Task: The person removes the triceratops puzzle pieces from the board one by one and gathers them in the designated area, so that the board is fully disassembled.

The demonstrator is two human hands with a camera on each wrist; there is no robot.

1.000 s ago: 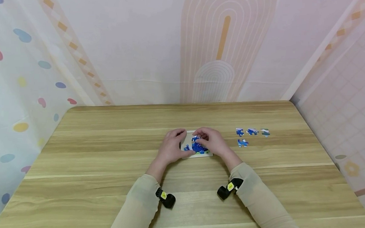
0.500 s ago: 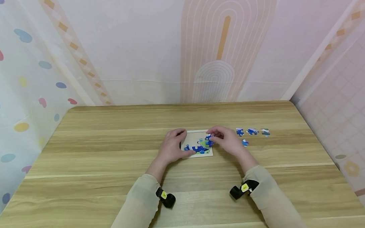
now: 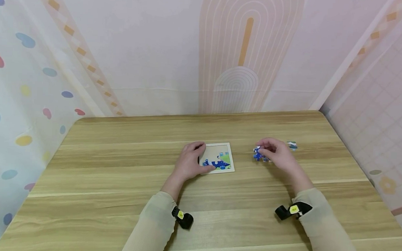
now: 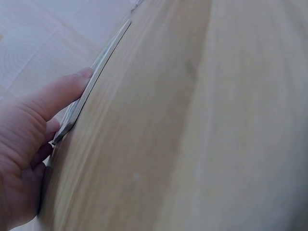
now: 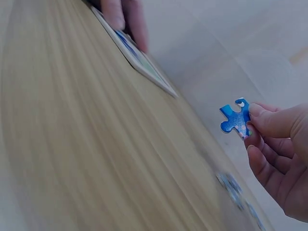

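- Head view: the right hand pinches a blue puzzle piece between thumb and fingertips, well to the right of the puzzle tray. A second ago this hand was over the tray among the blue pieces; half a second ago it was lifting the piece off the tray's right side.
- Consequence: the tray now shows more bare board in its upper half, with only a blue row and a green patch along its near and right portions. Judged from this, pieces are being taken out one at a time and carried towards the loose pieces lying at the right.
- Left hand: unmoved throughout, fingers curled around the tray's left edge, thumb at the near edge, steadying it.
- Right wrist view: the puzzle piece is thin, flat card with a knob and notches, printed blue, held clear of the table.
- Left wrist view: the puzzle tray is a thin rectangular board with a pale rim, lying flat.
- Table: smooth light wood-grain laminate with rounded corners.
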